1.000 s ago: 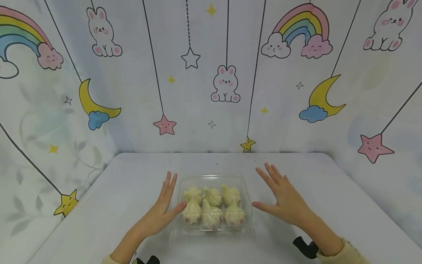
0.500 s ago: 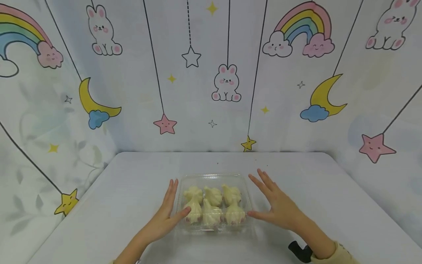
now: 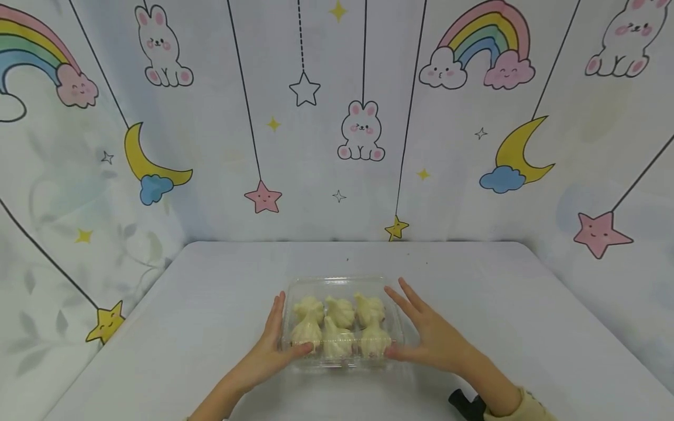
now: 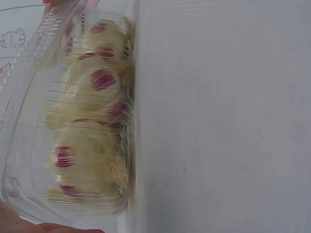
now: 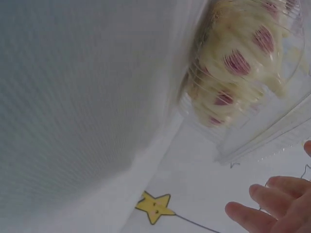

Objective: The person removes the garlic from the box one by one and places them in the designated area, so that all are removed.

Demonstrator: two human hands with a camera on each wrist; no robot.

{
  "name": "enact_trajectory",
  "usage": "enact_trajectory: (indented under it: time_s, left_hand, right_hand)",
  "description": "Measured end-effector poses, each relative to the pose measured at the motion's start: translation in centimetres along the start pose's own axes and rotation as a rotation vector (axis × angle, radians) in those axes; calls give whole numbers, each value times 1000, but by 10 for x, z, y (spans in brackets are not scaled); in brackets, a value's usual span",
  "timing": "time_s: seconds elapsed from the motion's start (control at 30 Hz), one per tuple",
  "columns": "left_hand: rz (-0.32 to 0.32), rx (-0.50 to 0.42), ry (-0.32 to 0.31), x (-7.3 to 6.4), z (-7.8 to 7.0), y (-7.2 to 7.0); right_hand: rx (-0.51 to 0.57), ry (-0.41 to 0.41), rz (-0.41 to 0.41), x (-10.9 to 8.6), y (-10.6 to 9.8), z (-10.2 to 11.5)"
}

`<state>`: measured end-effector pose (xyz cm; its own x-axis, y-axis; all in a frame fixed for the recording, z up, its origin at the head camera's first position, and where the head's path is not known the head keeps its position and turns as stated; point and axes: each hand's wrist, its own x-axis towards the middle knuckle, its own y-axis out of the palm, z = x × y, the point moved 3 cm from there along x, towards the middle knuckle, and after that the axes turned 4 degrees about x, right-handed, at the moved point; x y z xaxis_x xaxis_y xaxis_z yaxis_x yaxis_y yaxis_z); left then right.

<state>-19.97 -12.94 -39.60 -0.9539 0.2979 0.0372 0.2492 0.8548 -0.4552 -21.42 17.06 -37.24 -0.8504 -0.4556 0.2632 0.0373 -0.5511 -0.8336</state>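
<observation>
A clear plastic clamshell box (image 3: 342,285) lies closed in the middle of the white table. Inside are several cream-coloured garlic bulbs (image 3: 339,344), in two rows, stem tips raised. The left wrist view shows purple patches on a bulb (image 4: 85,158) and a tuft of fibrous roots. My left hand (image 3: 270,352) is at the box's left side, fingers straight along the edge and thumb over the front left corner. At the right side, my right hand (image 3: 434,339) has its fingers spread, its thumb at the front right corner. The right wrist view shows these fingers (image 5: 272,199) apart from the box.
The white table (image 3: 221,275) ends at a back edge against a cloth backdrop (image 3: 316,146) printed with bunnies, stars, moons and rainbows. A black strap-like piece (image 3: 466,404) hangs by the right wrist, near a pale yellow sleeve (image 3: 518,408).
Both hands have come in toward the box, the right moving left and the left slightly right. Their thumbs now overlap its front corners. The box has stayed in place.
</observation>
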Motion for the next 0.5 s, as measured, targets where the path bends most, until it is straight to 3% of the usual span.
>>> enact_trajectory:
  time_s: [0.2,0.5]
  left_hand:
    - [-17,-16,18,0,3,3]
    - [10,-55,8,0,7,6]
  right_hand:
    - [20,-11,19,1,7,2]
    - [64,-2,50,1,12,4]
